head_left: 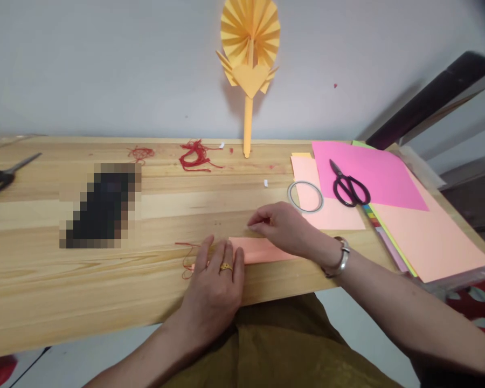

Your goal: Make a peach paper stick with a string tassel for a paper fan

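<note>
My left hand [216, 280] lies palm down with its fingers apart on the left end of a folded peach paper strip [262, 249]. A thin red thread [188, 253] curls out from beneath that hand onto the wood. Just above the strip, my right hand [281, 226] has its thumb and fingertips pressed together; anything in that pinch is hidden or too small to name. Beyond the right hand, a ring-shaped roll of tape [306, 196] rests partly on peach paper.
Black-handled scissors [350, 186] lie on a pink sheet [372, 172] at right. Another pair of scissors [8, 175] is far left, near a blurred-out dark object [103, 205]. Red thread bundles [194, 155] lie at the back. A yellow paper fan [248, 81] leans against the wall.
</note>
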`<state>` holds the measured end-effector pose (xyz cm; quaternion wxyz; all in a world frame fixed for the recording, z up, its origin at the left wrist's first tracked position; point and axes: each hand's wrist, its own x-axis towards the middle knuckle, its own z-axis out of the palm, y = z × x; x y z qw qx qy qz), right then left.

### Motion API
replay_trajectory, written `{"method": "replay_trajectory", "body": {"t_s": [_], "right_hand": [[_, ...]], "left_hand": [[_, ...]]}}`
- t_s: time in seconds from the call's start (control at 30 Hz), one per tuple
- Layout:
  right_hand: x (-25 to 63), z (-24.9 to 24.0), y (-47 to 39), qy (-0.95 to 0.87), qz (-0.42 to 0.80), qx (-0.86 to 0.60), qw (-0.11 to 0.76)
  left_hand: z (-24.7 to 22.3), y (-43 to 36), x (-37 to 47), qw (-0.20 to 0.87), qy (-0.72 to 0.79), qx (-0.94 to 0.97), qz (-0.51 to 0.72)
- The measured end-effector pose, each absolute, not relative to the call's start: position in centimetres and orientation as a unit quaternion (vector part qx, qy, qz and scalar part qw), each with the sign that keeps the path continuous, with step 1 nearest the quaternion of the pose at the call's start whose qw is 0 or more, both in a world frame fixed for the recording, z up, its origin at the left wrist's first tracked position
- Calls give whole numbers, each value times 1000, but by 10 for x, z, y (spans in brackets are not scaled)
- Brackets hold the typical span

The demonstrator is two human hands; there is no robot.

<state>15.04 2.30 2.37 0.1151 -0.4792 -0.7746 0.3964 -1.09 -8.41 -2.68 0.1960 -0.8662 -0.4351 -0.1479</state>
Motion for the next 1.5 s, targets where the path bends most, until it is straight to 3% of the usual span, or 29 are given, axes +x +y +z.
{"method": "replay_trajectory", "body": {"t_s": [0.47,1.1,1.5], "right_hand": [[116,20,18,-829,311,-463,-42],[103,26,25,-838,274,-455,-128],[99,29,24,-850,245,-449,-128]], "left_hand": [[-31,-89,-12,114,-517,-827,-189],[-32,-89,-13,52,-567,-793,-217],[-35,-89,-14,61,-559,-796,-223]]}}
